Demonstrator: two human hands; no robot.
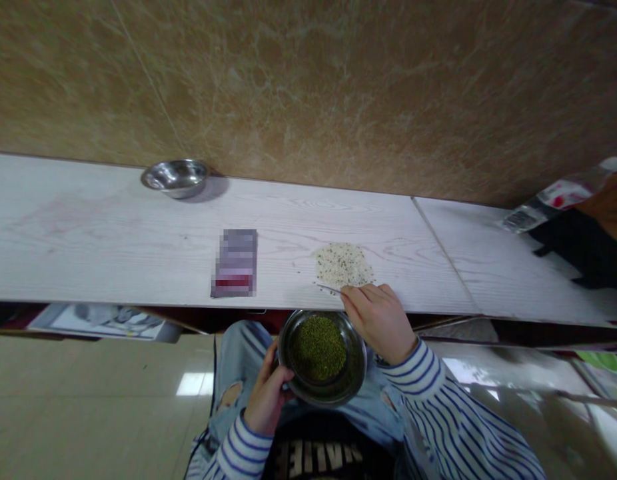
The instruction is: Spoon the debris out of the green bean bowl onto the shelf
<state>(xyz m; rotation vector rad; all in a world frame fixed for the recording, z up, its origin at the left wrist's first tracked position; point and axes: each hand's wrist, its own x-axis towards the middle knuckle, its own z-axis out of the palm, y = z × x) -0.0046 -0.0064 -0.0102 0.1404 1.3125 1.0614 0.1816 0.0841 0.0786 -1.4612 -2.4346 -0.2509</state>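
Note:
My left hand (pixel 269 395) grips the left rim of a steel bowl (pixel 356 380), thumb over the edge. Small green beans, apparently mung beans (pixel 319 347), cover its bottom; the bowl is over my lap, just below the counter edge. Pinched in my right hand (pixel 381 320) are thin metal tweezers (pixel 328 289), pointing left along the near side of a pile of white grains (pixel 343 263). The pile looks like rice mixed with dark green beans, some scattered at its border. Whether the tweezer tips hold a bean is too small to tell.
An empty steel bowl (pixel 176 179) stands by the wall at the back left of the white counter (pixel 88 233). A blurred-out flat rectangular object (pixel 236 263) lies left of the grains. At far right are a plastic bottle (pixel 553 200) and a black item (pixel 578 247). Open drawers (pixel 171 332) sit below.

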